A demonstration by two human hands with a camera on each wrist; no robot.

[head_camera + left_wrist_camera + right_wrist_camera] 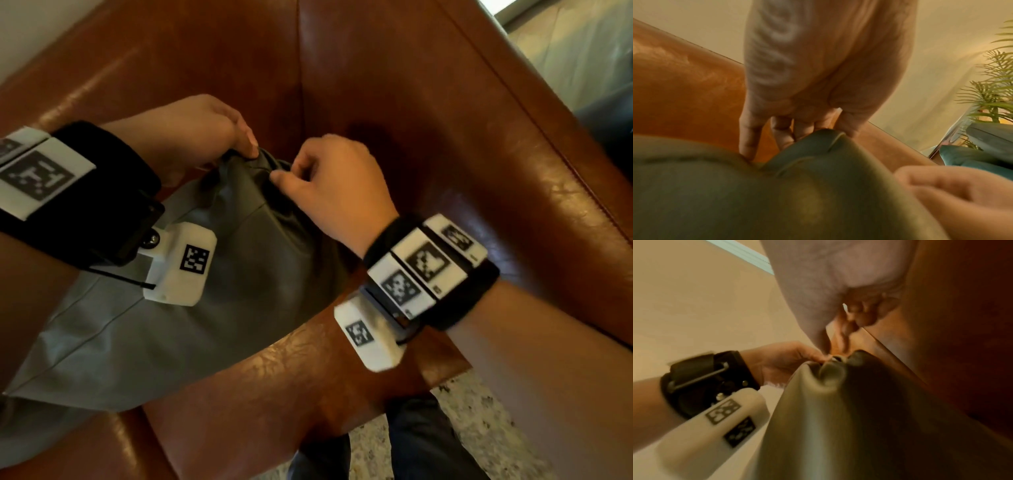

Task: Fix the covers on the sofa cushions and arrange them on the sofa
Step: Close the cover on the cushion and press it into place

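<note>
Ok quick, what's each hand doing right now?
Left hand: pinching the gathered corner of the grey cushion cover.
Right hand: pinching the same corner.

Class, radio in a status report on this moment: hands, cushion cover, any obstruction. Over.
Left hand and right hand both pinching the top corner of the grey cushion cover. Cushion lying on the brown leather sofa. Nothing in the way.

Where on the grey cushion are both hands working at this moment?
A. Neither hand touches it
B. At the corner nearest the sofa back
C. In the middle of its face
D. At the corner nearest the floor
B: the left hand and right hand both pinch the bunched far corner of the grey cushion, up by the sofa back.
</note>
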